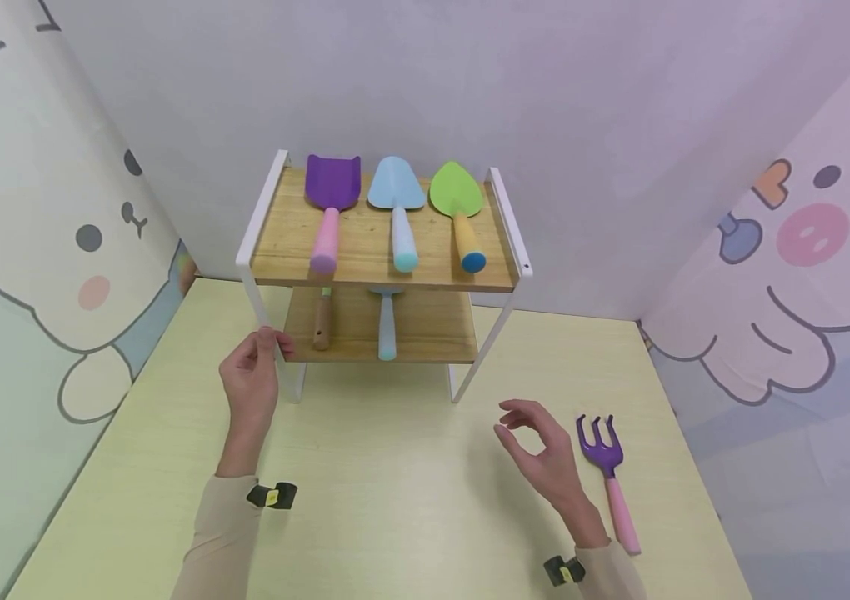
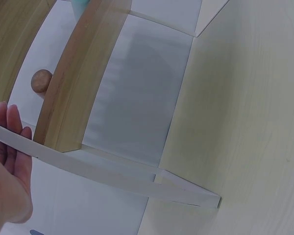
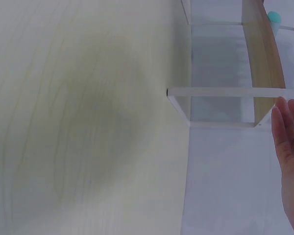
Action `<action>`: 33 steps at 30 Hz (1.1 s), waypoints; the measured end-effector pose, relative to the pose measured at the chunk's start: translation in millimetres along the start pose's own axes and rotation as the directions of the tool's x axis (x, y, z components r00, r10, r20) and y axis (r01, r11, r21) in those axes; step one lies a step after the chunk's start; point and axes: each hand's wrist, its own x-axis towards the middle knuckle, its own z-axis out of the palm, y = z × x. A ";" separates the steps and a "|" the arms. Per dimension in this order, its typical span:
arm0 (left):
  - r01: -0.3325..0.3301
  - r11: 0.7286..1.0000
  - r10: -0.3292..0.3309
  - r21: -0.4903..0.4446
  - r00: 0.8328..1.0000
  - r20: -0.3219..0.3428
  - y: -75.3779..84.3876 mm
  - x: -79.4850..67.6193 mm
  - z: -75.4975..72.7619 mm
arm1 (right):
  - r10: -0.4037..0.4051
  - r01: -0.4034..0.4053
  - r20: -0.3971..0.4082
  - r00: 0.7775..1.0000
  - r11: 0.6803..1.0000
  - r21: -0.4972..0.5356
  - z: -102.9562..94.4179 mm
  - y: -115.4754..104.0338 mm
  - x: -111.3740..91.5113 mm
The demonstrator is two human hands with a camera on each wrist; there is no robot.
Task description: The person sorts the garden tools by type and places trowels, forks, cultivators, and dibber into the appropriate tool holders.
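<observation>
My left hand grips the front left post of a two-tier wooden shelf rack with a white frame; in the left wrist view its fingers lie behind the post. My right hand is in the air at the rack's front right, fingers bent and nothing held. To its right lies a purple hand fork with a pink handle. On the upper tier are a purple shovel, a light blue trowel and a green trowel.
The lower tier carries a brown-handled tool and a tool with a light blue handle, their heads mostly hidden under the upper board. A pale wood-grain table bears the rack. Cartoon-printed curtains border both sides.
</observation>
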 end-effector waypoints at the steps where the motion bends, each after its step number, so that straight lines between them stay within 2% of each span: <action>1: -0.001 1.000 0.001 -0.002 1.000 0.001 -0.1 0.1 -0.2 | 0.006 -0.006 0.000 1.000 1.000 0.002 -1.5 1.0 -1.3; 19: -0.028 1.000 0.028 0.001 1.000 0.014 -0.4 0.6 0.6 | 0.086 -0.088 -0.053 0.995 0.996 -0.027 -24.6 13.3 -28.8; 26: -0.018 1.000 0.018 0.004 1.000 0.007 -0.5 0.6 0.7 | 0.189 -0.193 -0.053 0.980 0.979 -0.065 -35.1 17.1 -42.5; 33: -0.008 1.000 0.008 0.014 1.000 0.003 -0.4 0.4 0.1 | 0.187 -0.191 -0.068 0.980 0.980 -0.052 -45.5 18.4 -52.7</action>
